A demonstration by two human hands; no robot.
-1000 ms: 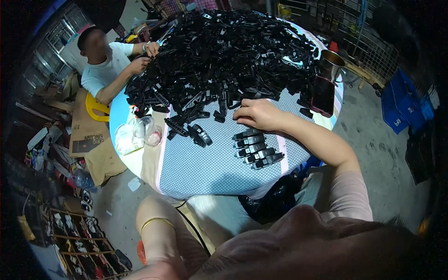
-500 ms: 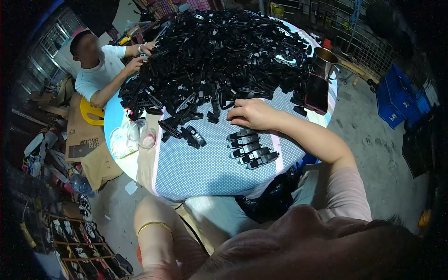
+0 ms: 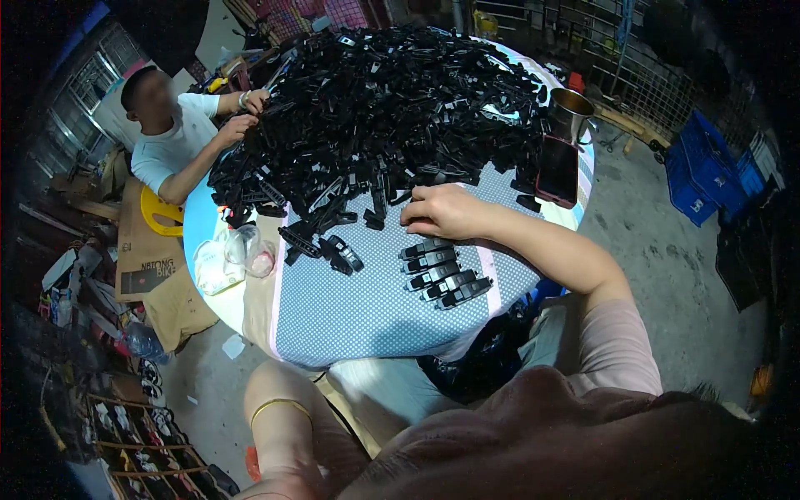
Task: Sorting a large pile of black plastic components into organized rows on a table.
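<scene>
My right hand [image 3: 446,211] rests at the near edge of a big heap of black plastic parts [image 3: 375,108], its fingers bent down and drawn together. Whatever lies under the fingers is hidden. Just below the hand, several black clip-like parts [image 3: 446,275] lie side by side in a slanting row on the dotted cloth [image 3: 358,308]. Left of the row, a few loose black parts [image 3: 342,254] sit apart from the heap. My left arm [image 3: 279,425], with a gold bangle, is bent low at the lower left; its hand does not show.
A metal mug [image 3: 572,112] and a phone [image 3: 557,172] stand on the table's right side. A clear plastic cup [image 3: 243,244] and a bag [image 3: 215,268] lie at the left. Across the table a person [image 3: 171,125] has both hands at the heap. Blue crates [image 3: 704,171] stand on the floor.
The whole view has shifted a little. My right hand stays almost in place at the heap's edge, its fingers slightly more curled. The row of parts looks the same.
</scene>
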